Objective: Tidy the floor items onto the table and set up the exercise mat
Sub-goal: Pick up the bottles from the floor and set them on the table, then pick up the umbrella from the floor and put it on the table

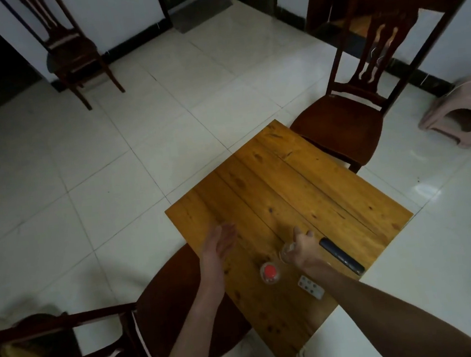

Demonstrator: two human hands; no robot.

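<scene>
A small wooden table [309, 177] stands in front of me. On its near part stands a clear bottle with a red cap [270, 272]. My right hand [300, 248] grips a clear glass [287, 251] that sits on the tabletop beside the bottle. A dark rolled tube [342, 255] lies just right of that hand, near the table's right edge. A white blister pack [311, 286] lies under my right forearm. My left hand [220, 241] hovers over the table's left edge with straight fingers, holding nothing.
A dark wooden chair [347, 127] stands at the table's far right corner, another [167, 314] is tucked at its near left, a third [72, 53] stands by the far wall. A pink plastic stool [458, 116] is at the right. White tile floor [97, 162] surrounds the table.
</scene>
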